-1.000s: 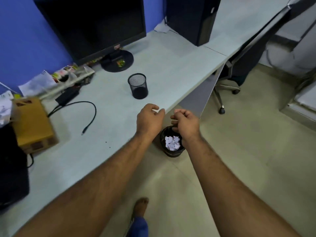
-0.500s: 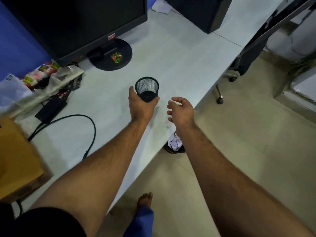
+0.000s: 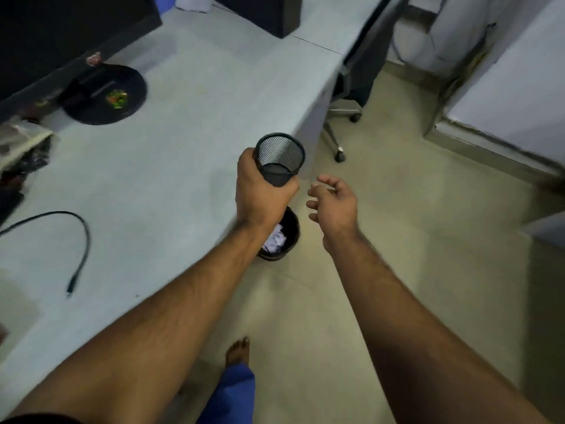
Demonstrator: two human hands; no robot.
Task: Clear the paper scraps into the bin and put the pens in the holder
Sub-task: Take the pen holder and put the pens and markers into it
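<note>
My left hand grips a black mesh pen holder around its base, lifted above the desk's front edge and tilted so its empty inside shows. My right hand hovers just right of it, fingers spread, holding nothing. On the floor below, partly hidden by my left wrist, a dark round bin holds crumpled white paper scraps. No pens are in view.
The pale grey desk carries a monitor on a round black base, a black cable and clutter at the left edge. A computer tower stands at the back. An office chair is behind the desk end. My bare foot is on the floor.
My left hand has closed round the pen holder and lifted it off the desk toward the front edge. My right hand has opened and shifted right.
</note>
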